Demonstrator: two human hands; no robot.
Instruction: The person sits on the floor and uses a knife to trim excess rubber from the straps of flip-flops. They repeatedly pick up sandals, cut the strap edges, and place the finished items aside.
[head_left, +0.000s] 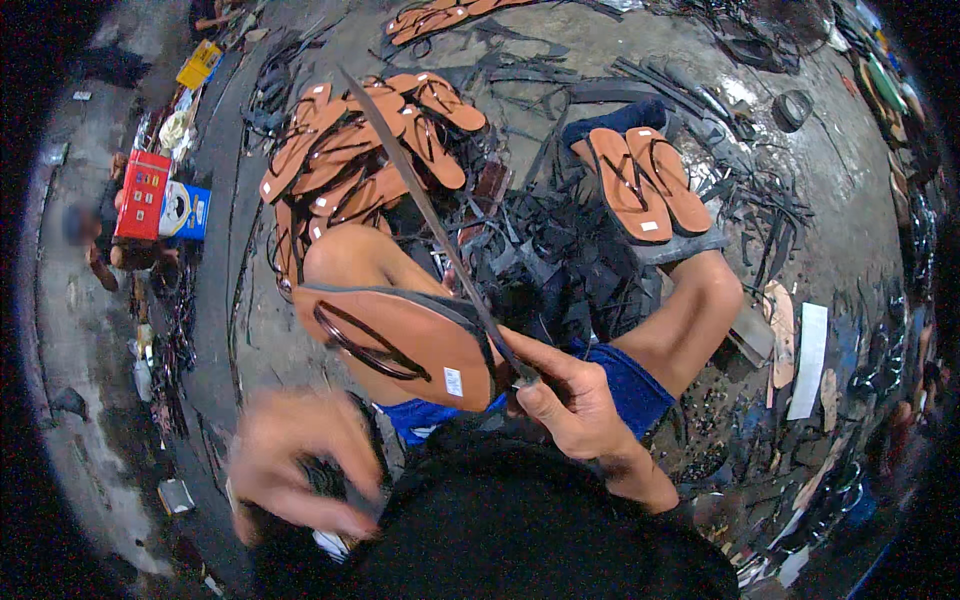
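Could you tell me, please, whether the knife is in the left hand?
No, the knife is held at its lower end by the right hand.

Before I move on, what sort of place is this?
Probably a sandal-making workshop: a heap of tan sandals, scattered black offcuts, and a long blade in the right hand.

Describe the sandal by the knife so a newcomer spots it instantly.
From the blue shorts at lower centre, go up-left to the bent left leg. Over it is a single tan sandal with a dark strap and white sticker, beside the knife in the right hand. Unlike the piled sandals and the pair at right, it looks largest.
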